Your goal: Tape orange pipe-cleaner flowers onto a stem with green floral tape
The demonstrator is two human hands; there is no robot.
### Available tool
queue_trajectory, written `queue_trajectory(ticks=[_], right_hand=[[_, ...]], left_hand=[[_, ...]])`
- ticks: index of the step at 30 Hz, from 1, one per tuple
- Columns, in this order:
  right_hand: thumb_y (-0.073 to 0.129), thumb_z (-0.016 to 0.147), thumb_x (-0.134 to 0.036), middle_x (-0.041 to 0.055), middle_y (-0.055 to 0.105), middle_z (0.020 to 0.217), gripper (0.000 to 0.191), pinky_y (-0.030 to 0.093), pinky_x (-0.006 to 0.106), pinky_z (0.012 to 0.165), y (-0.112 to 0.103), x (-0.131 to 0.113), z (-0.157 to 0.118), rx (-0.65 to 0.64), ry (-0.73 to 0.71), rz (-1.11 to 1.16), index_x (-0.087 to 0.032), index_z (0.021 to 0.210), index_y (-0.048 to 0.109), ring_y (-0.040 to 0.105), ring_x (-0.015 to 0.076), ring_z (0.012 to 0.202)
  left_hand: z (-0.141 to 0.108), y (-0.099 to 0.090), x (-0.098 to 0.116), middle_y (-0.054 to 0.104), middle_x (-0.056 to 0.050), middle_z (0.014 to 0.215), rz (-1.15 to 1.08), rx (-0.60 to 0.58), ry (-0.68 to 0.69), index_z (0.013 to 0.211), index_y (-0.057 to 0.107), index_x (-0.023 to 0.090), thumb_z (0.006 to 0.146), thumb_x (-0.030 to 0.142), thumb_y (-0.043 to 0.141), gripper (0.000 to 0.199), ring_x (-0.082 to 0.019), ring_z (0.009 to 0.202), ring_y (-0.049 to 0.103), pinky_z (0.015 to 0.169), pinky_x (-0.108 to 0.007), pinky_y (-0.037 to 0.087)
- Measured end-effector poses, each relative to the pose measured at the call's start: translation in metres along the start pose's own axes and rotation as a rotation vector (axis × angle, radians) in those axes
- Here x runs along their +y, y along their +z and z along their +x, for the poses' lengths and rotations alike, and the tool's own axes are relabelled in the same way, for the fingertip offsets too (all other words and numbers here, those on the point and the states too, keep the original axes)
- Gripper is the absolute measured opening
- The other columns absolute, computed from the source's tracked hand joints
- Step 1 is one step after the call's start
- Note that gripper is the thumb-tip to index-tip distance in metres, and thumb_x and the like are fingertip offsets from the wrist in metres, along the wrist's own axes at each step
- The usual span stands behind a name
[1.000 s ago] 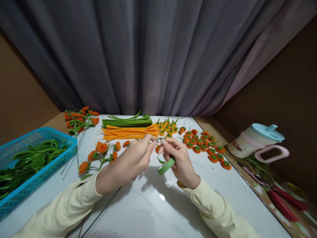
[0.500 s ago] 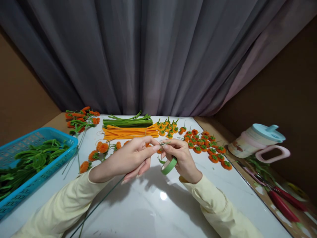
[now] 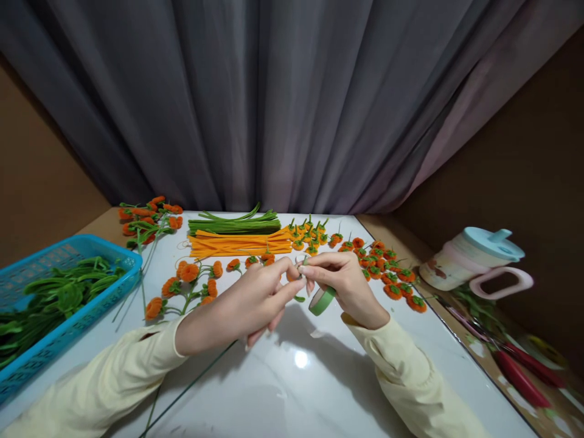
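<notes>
Both hands meet above the middle of the white table. My left hand (image 3: 255, 298) is closed, thumb and forefinger pinching the tip of a long green wire stem (image 3: 189, 386), which runs beneath the hand toward the lower left. Close by, my right hand (image 3: 350, 286) is closed too, its fingertips nearly touching the left ones. A roll of green floral tape (image 3: 322, 301) hangs under the right fingers. What lies right between the fingertips is small and partly hidden. Just behind the hands, orange fuzzy flowers on green stems (image 3: 188, 272) lie on the table.
At left stands a blue basket (image 3: 132, 267) of green leaf pieces. Green pipe cleaners (image 3: 235, 225) and orange pipe cleaners (image 3: 237, 244) lie at the back. Orange flower heads (image 3: 392, 291) spread right of them. A lidded cup (image 3: 472, 258) and red-handled pliers (image 3: 520, 377) sit at right.
Both hands have shifted slightly right, the tape roll moving with the right hand. The green wire stem has moved right with the left hand, and more orange flowers show behind it.
</notes>
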State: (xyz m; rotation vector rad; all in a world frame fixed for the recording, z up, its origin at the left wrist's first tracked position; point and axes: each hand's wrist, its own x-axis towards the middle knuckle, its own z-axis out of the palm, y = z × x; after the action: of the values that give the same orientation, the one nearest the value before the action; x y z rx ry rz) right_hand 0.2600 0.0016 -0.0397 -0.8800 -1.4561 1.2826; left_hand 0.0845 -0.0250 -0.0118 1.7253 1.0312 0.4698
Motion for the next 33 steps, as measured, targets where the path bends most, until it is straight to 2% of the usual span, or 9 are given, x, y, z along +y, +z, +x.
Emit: queue_trajectory(ticks=[5,9,15,19,22,24,26,30,33], right_hand=[[0.073,0.069,-0.029,0.0003,0.060,0.048,0.016,0.038,0.023,0.042,-0.004,-0.010,-0.004,-0.007,-0.018,-0.093,-0.014,0.064,0.070,0.049,0.0092,0.042],[0.074,0.068,-0.031,0.0003,0.060,0.047,0.018,0.037,0.023,0.041,-0.003,-0.010,-0.005,0.004,0.013,-0.075,-0.014,0.065,0.069,0.049,0.0094,0.042],[0.076,0.063,-0.030,-0.0034,0.056,0.040,0.021,0.026,0.019,0.034,0.006,0.009,0.000,0.010,0.231,0.305,-0.016,0.069,0.062,0.042,0.0067,0.033],[0.075,0.062,-0.028,-0.0038,0.055,0.039,0.020,0.015,0.018,0.031,0.010,0.011,-0.001,0.043,0.239,0.328,-0.015,0.067,0.061,0.033,0.0037,0.029],[0.075,0.063,-0.029,-0.0028,0.055,0.041,0.020,0.016,0.018,0.030,0.012,0.006,-0.003,0.072,0.193,0.257,-0.015,0.061,0.060,0.036,0.0040,0.029],[0.075,0.063,-0.029,-0.0025,0.055,0.041,0.021,0.018,0.018,0.030,0.014,0.004,-0.004,0.084,0.183,0.241,-0.015,0.059,0.060,0.039,0.0050,0.031],[0.075,0.063,-0.030,-0.0027,0.055,0.042,0.021,0.018,0.018,0.030,0.016,0.003,-0.004,0.091,0.195,0.228,-0.015,0.061,0.060,0.038,0.0049,0.030],[0.074,0.065,-0.030,-0.0030,0.055,0.041,0.021,0.020,0.018,0.031,0.017,0.003,-0.004,0.093,0.203,0.207,-0.015,0.066,0.060,0.041,0.0061,0.033],[0.075,0.066,-0.030,-0.0033,0.057,0.043,0.022,0.021,0.017,0.032,0.017,0.005,-0.005,0.063,0.196,0.228,-0.015,0.072,0.059,0.044,0.0068,0.035]], left_hand=[[-0.002,-0.001,-0.006,0.046,0.010,0.041,0.095,0.148,0.061,0.091,0.048,0.021,0.092,0.041,0.034,0.024,-0.006,0.020,0.034,0.023,-0.015,0.021],[-0.004,0.001,-0.009,0.045,0.010,0.040,0.132,0.212,0.140,0.089,0.050,0.020,0.093,0.037,0.035,0.023,-0.005,0.020,0.032,0.025,-0.017,0.017],[0.002,0.007,-0.012,0.047,0.011,0.041,0.109,0.331,0.192,0.093,0.048,0.020,0.093,0.031,0.038,0.016,-0.005,0.022,0.034,0.028,-0.016,0.023],[0.006,0.001,-0.011,0.058,0.006,0.052,0.107,0.270,0.165,0.096,0.051,0.018,0.091,0.035,0.040,0.021,-0.008,0.033,0.049,0.037,-0.017,0.037],[0.006,-0.008,-0.008,0.064,0.002,0.062,0.255,0.189,0.156,0.090,0.059,0.017,0.090,0.037,0.042,0.026,-0.011,0.050,0.058,0.048,-0.019,0.041],[0.005,-0.011,-0.008,0.064,0.002,0.064,0.309,0.156,0.160,0.096,0.060,0.019,0.089,0.037,0.043,0.026,-0.012,0.054,0.059,0.049,-0.019,0.040],[0.004,-0.011,-0.009,0.061,0.004,0.059,0.285,0.162,0.175,0.105,0.054,0.019,0.091,0.036,0.040,0.026,-0.012,0.053,0.058,0.050,-0.019,0.040],[0.003,-0.006,-0.016,0.055,0.007,0.052,0.247,0.222,0.213,0.085,0.048,0.018,0.094,0.034,0.033,0.024,-0.008,0.043,0.051,0.052,-0.019,0.040],[0.005,-0.003,-0.019,0.056,0.007,0.056,0.179,0.224,0.209,0.084,0.045,0.019,0.095,0.035,0.032,0.024,-0.006,0.037,0.046,0.046,-0.018,0.038]])
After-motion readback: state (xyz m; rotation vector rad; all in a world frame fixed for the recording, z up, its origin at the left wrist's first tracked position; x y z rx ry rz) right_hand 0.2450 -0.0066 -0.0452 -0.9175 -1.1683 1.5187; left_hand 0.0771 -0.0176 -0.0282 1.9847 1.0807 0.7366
